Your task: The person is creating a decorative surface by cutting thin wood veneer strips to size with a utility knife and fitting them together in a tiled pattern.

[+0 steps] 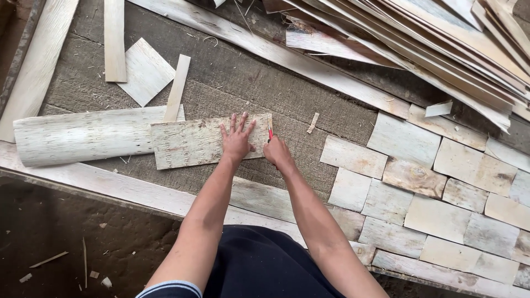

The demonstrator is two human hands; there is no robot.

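Left hand lies flat, fingers spread, pressing the veneer; right hand is clenched on a red cutter (blade at the sheet's edge).

Pale speckled veneer sheet, red-handled cutter (thin), grey-brown floor, navy shorts

The veneer sheet under the left hand was thin pale wood, matt and rough, with brown streaks and a splintery grain. The cutter in the right hand, at the sheet's right edge, looked like red plastic. Beneath the sheet, the worktop was coarse, fibrous grey-brown board, dull and scuffed. Right of the sheet, the cut pieces were the same matt wood, some blotched darker. Left of it, a curled sheet showed whitish, fuzzy wood.
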